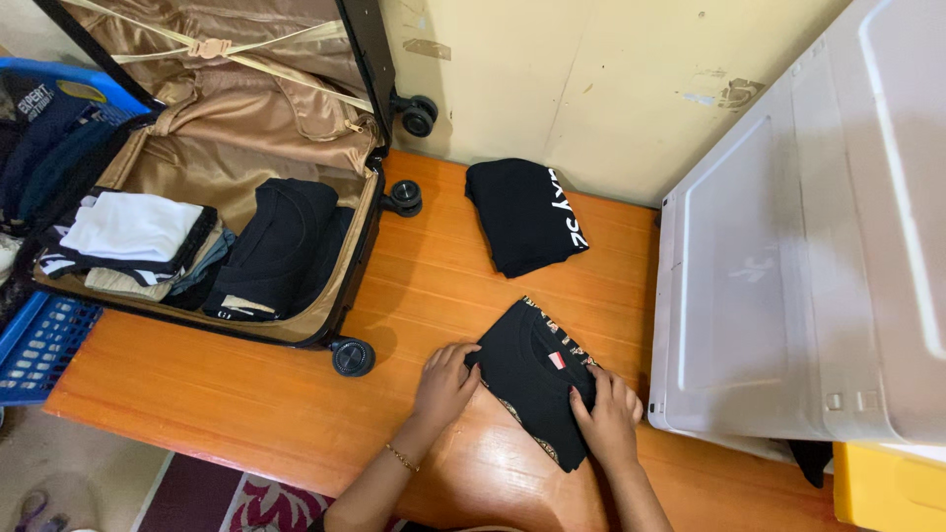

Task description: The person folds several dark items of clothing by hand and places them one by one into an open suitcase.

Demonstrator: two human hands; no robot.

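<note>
Two hands press flat on a folded black garment (537,379) lying on the orange wooden surface (246,394) in the lower middle of the frame. The left hand (445,382) rests with spread fingers on the garment's left edge; the right hand (608,416) lies palm down on its lower right corner. Neither hand is closed around the cloth, and they sit apart at opposite sides of it. A patterned gold trim runs along the garment's edges, and a small red and white patch shows near its middle; the right hand covers part of the lower edge.

Above it, well apart, a second folded black garment (524,215) with white print lies near the wall (591,79). In the upper left an open suitcase (286,128) with tan lining holds stacked clothes: a white folded piece (133,227) over striped and beige ones, and a black bundle (281,241) beside them. What lies under these stacks cannot be made out. A blue basket (39,345) is cut off at the left edge. A large white appliance (798,266) fills the right side, with a yellow box (887,488) cut off at the lower right corner.
</note>
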